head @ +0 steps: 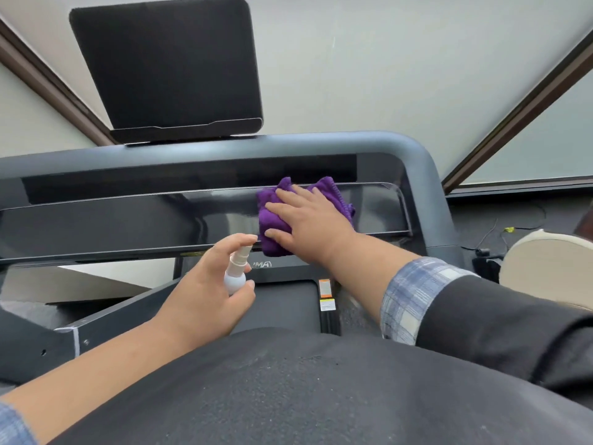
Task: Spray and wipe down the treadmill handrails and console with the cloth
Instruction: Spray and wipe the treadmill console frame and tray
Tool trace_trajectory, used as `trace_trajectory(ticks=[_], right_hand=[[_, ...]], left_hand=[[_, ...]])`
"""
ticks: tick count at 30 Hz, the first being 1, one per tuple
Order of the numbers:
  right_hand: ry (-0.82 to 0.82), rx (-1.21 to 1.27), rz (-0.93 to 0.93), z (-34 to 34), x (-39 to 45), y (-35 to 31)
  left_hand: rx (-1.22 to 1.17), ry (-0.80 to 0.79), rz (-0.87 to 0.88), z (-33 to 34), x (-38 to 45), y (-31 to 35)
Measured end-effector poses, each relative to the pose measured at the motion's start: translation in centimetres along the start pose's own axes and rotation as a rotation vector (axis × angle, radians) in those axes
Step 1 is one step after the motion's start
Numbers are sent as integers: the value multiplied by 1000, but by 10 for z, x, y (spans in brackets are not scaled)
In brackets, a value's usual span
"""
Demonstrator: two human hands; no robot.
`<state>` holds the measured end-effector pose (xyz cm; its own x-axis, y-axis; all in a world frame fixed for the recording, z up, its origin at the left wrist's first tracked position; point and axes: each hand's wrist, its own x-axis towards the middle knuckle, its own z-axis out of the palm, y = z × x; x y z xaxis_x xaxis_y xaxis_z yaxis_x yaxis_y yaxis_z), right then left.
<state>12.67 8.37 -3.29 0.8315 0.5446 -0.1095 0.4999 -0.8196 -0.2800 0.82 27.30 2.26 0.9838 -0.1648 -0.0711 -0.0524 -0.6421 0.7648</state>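
The right hand [308,216] presses the purple cloth [272,220] flat on the console [128,220] with spread fingers to wipe it, while the left hand [205,284] grips the spray bottle [236,271], one finger on its top, ready to spray.

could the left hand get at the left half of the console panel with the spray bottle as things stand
Probably yes. The left hand grips the spray bottle just in front of the console panel, whose left half lies bare; the right hand and purple cloth sit further right.
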Motion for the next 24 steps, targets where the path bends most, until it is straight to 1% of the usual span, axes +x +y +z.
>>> trace_trajectory(ticks=[2,4,6,8,10,11,14,16,19,24], right_hand=[[-42,62,-74,-11,-8,28],[-42,93,-85,-22,-17,56],[1,131,-24,-33,-28,80],[-19,131,53,-41,-37,91],[-39,95,116,-43,-45,87],[-19,100,151,-41,-48,83],[37,150,337,-31,-56,67],[22,58,431,-21,-56,65],[10,-54,460,-16,-52,67],[6,-77,455,-13,-49,64]], left_hand=[[7,7,4,2,4,4],[6,6,0,4,6,5],[4,-5,5,7,8,6],[7,-15,24,9,10,6],[-1,-26,24,10,14,7],[-9,-30,18,11,16,7],[-25,-30,8,11,19,8],[-26,-36,14,12,21,9],[-14,-59,21,14,22,8],[-18,-93,31,9,23,-1]])
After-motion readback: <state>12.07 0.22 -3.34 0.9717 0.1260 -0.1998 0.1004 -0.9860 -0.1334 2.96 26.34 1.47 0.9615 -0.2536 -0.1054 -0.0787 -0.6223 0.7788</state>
